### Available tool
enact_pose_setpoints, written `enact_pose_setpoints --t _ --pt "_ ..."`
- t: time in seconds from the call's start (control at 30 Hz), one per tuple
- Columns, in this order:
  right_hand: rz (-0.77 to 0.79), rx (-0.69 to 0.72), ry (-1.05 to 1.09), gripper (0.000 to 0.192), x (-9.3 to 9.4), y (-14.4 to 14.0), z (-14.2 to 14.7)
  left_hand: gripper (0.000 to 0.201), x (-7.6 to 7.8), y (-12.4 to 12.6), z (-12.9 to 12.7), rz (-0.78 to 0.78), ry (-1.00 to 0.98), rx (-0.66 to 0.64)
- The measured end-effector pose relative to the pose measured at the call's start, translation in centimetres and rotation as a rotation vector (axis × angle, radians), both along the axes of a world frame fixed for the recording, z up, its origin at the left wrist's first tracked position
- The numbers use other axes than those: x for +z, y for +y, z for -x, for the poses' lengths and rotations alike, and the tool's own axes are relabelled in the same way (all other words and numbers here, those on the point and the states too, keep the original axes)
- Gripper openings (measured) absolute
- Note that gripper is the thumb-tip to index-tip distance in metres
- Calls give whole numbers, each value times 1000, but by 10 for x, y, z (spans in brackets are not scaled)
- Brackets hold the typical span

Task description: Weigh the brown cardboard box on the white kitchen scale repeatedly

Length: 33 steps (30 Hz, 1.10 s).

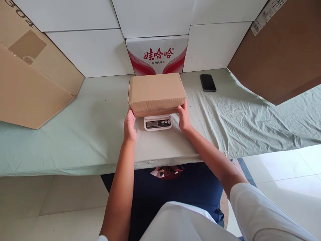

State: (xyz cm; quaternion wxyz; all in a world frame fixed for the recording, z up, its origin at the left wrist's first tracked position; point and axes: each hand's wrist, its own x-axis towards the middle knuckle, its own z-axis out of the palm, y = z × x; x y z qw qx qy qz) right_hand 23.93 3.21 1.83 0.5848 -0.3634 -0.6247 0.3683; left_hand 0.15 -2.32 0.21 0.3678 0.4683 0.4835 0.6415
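A closed brown cardboard box (157, 88) is over a small white digital scale (157, 123), hiding most of its platform. Only the scale's front panel shows, with its grey display and several buttons. My left hand (130, 125) grips the box at its near left corner, fingers partly hidden behind it. At the near right corner my right hand (184, 116) holds the same box, thumb on the front face. Whether the box rests fully on the scale or is slightly raised, I cannot tell.
A black phone (208, 82) lies on the green cloth (100, 134) to the right. Behind stands a white and red printed carton (157, 55) against white panels (90, 52). Large brown cardboard sheets flank the table, one at left (37, 83) and one at right (278, 53).
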Motion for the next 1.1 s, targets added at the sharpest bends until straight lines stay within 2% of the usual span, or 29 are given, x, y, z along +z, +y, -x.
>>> enact_pose_setpoints --t 0.17,0.33,0.77,0.9,0.93,1.0,1.1 --pt "-4 -1 16 70 3 -1 1 91 2 -1 -1 21 -30 20" --pt "0 -1 -9 69 5 -3 0 87 1 -2 0 -10 -3 -13" --pt "14 6 15 73 0 -1 2 90 -6 -2 2 -28 1 -7" --pt "10 7 10 72 2 0 1 92 -1 -3 3 -44 58 -15" --pt "15 -21 13 74 3 4 -3 91 2 -4 6 -73 98 19" --pt "45 -143 87 75 8 14 -21 85 8 -7 14 -156 149 179" --pt "171 -458 429 71 18 32 -62 78 15 -10 29 -198 50 436"
